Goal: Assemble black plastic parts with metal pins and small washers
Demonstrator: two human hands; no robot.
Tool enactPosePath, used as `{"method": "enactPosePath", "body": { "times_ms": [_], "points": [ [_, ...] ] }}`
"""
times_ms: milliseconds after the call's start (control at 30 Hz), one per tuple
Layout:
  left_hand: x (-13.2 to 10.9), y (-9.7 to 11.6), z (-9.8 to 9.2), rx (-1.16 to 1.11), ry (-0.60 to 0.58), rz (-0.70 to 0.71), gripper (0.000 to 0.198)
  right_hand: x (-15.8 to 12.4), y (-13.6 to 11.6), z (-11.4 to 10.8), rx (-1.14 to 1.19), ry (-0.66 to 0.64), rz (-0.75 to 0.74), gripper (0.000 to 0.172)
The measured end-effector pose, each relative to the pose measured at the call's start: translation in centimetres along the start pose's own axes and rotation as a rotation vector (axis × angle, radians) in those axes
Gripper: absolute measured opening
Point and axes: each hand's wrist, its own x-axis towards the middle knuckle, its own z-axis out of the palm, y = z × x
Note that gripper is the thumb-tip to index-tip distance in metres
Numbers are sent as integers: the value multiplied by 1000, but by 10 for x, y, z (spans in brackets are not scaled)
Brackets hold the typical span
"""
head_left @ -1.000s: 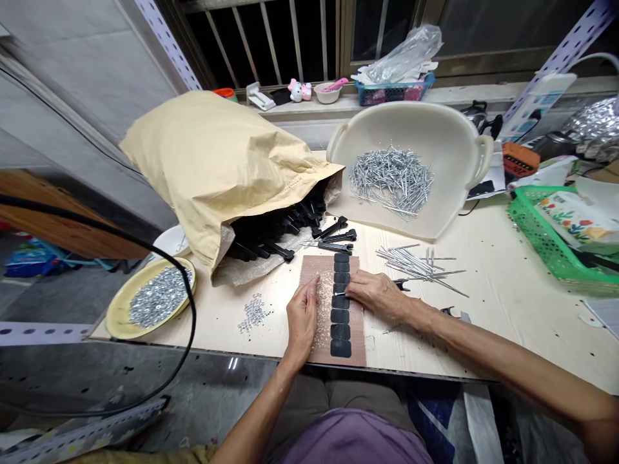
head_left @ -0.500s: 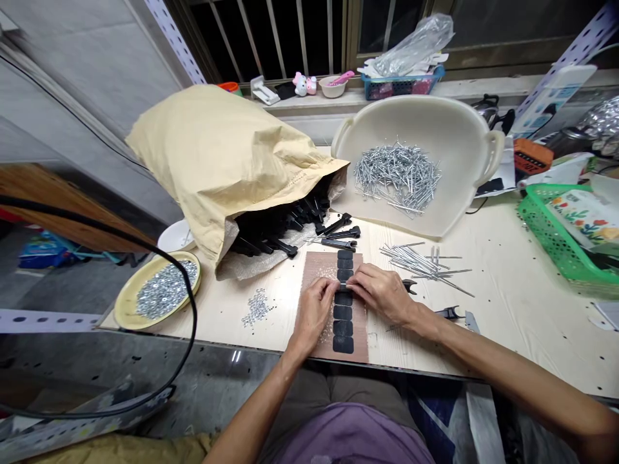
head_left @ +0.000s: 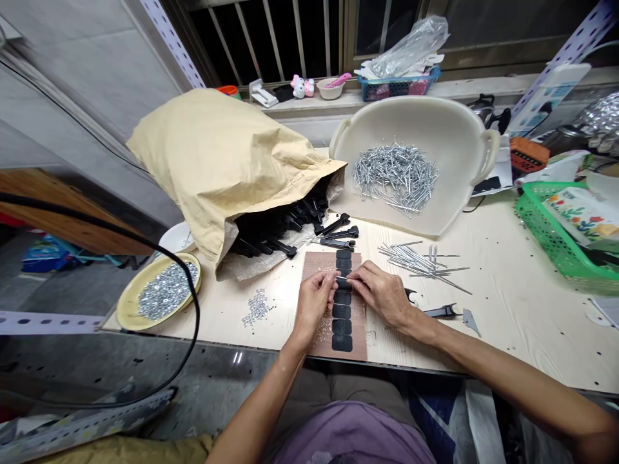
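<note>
My left hand (head_left: 314, 301) is pinched at the fingertips over a brown board (head_left: 355, 348) with a column of black pads (head_left: 342, 327). Facing it from the right, my right hand (head_left: 384, 293) pinches too. A thin metal pin (head_left: 342, 278) runs between the two sets of fingertips; their grip hides its ends. Loose long metal pins (head_left: 420, 263) lie on the table beyond my right hand. Small metal washers (head_left: 257, 305) are scattered left of the board. Near my right forearm rests a black plastic clip-like part (head_left: 442, 311).
A tan sack (head_left: 227, 148) spills black plastic parts (head_left: 333, 225) behind the board. The white basin (head_left: 454, 142) at the back holds many pins. A yellow bowl (head_left: 126, 309) of washers stands left, crossed by a black cable (head_left: 197, 309). A green basket (head_left: 541, 232) is at right.
Both hands stay over the board with small shifts of the fingers. My right forearm has shifted slightly, showing more of the black part beside it. The whole view has moved a little.
</note>
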Motion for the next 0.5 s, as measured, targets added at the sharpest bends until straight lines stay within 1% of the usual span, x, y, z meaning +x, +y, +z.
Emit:
{"method": "enactPosePath", "body": {
  "times_ms": [67,200,333,433,500],
  "points": [
    [3,-1,-2,-33,-37,-29,41,-1,0,-1,-15,5,-13,24],
    [5,-3,-4,-50,-27,-50,36,-3,-1,-1,-52,22,-17,24],
    [-2,1,-2,64,4,22,35,-4,-1,-3,109,-9,20,19],
    [-5,5,-1,98,19,59,34,-4,-1,-5,103,4,45,18],
    [-5,5,0,71,11,41,34,-4,-1,-5,104,8,44,18]
  ]
}}
